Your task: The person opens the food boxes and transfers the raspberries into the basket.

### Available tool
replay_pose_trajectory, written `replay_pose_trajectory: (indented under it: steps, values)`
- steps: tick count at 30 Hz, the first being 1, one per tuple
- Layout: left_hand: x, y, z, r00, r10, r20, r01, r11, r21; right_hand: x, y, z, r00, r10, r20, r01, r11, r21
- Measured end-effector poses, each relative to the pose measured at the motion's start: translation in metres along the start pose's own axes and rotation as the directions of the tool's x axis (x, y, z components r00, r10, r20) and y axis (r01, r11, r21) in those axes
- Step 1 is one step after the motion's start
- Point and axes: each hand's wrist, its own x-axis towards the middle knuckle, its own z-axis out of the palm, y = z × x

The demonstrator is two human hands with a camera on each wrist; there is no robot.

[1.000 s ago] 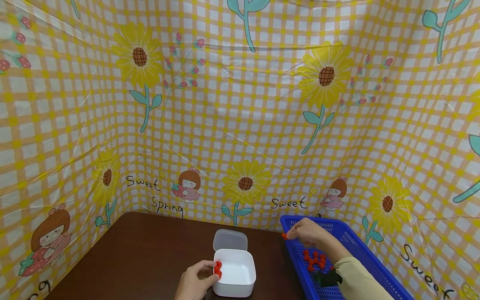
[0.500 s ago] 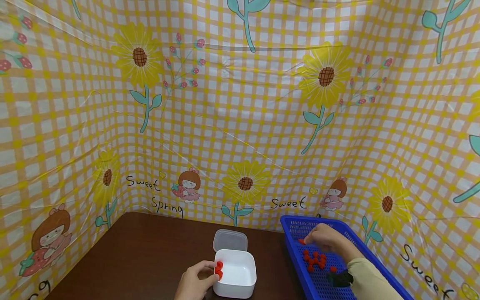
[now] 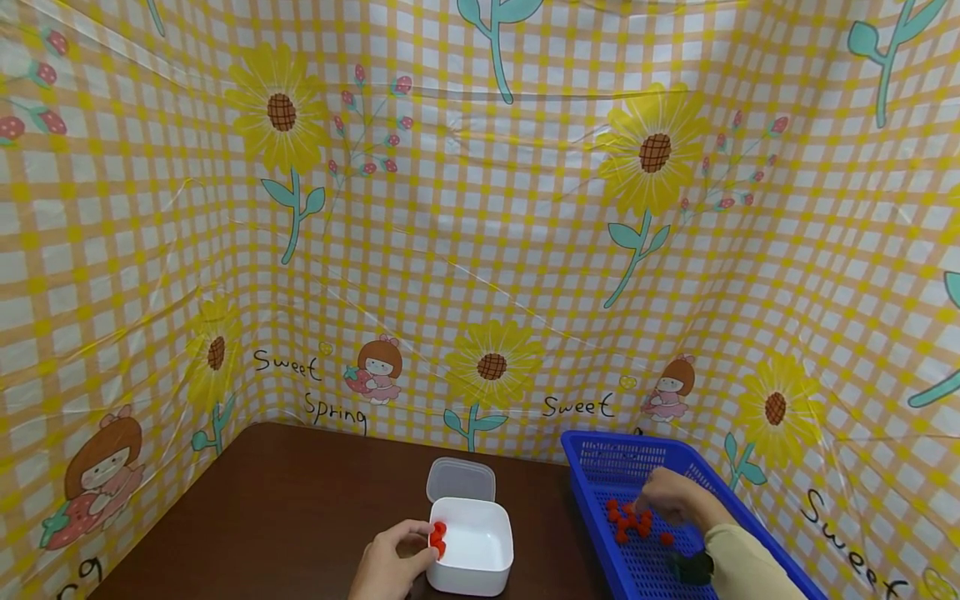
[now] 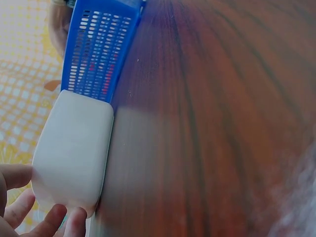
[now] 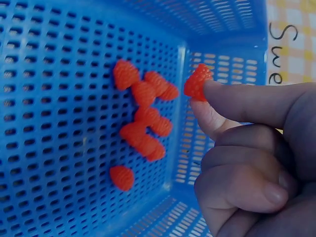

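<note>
My left hand (image 3: 392, 560) holds the left side of a square white plastic box (image 3: 474, 567). Its fingertips press that wall, as the left wrist view also shows. Several red raspberries (image 3: 438, 542) lie inside along this wall, partly behind the fingers. Over the blue basket (image 3: 596, 542), my right hand (image 3: 671, 496) pinches one red raspberry (image 5: 198, 81) between thumb and forefinger, its other fingers curled in. On the basket floor a cluster of raspberries (image 5: 145, 118) sits below and beside the hand, with a single raspberry (image 5: 122, 177) apart from them.
A translucent lid (image 3: 461, 479) lies just behind the white box on the dark brown table (image 3: 300, 508). Near the right sleeve, a dark object (image 3: 692, 568) overlaps the basket. A yellow checked cloth (image 3: 420, 208) with sunflowers hangs behind and on both sides.
My right hand has moved from the basket's left rim rightward and nearer, over the cluster, with the raspberry pinched. The left hand and the box have stayed put.
</note>
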Motion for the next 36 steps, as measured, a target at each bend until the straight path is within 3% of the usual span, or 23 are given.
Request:
replay_pose_trajectory:
  steps: [5, 9, 14, 17, 24, 36]
  values:
    - [0.000, -0.001, 0.000, 1.000, 0.011, -0.003, -0.011, 1.000, 0.003, 0.003, 0.009, 0.001, 1.000, 0.018, 0.011, -0.018, 1.000, -0.022]
    - [0.000, -0.002, 0.001, 1.000, -0.003, 0.006, 0.003, 0.999, -0.043, 0.003, 0.014, 0.002, 1.000, 0.020, 0.004, -0.020, 1.000, -0.017]
    - [-0.001, -0.003, 0.002, 1.000, -0.020, 0.023, 0.023, 0.993, -0.114, 0.001, 0.015, 0.004, 0.999, 0.004, -0.047, -0.005, 1.000, -0.020]
    - [-0.001, -0.003, 0.002, 1.000, -0.011, 0.021, 0.013, 0.994, -0.110, 0.000, 0.011, 0.004, 0.997, -0.025, -0.069, 0.025, 1.000, -0.004]
    - [-0.001, -0.002, 0.000, 1.000, 0.020, -0.006, -0.020, 1.000, -0.012, -0.002, -0.019, 0.006, 0.985, -0.091, -0.148, 0.100, 0.994, 0.054]
    - [0.000, 0.000, -0.001, 1.000, 0.011, -0.005, -0.011, 1.000, 0.016, -0.013, -0.081, 0.020, 0.961, -0.244, -0.127, 0.256, 0.963, 0.084]
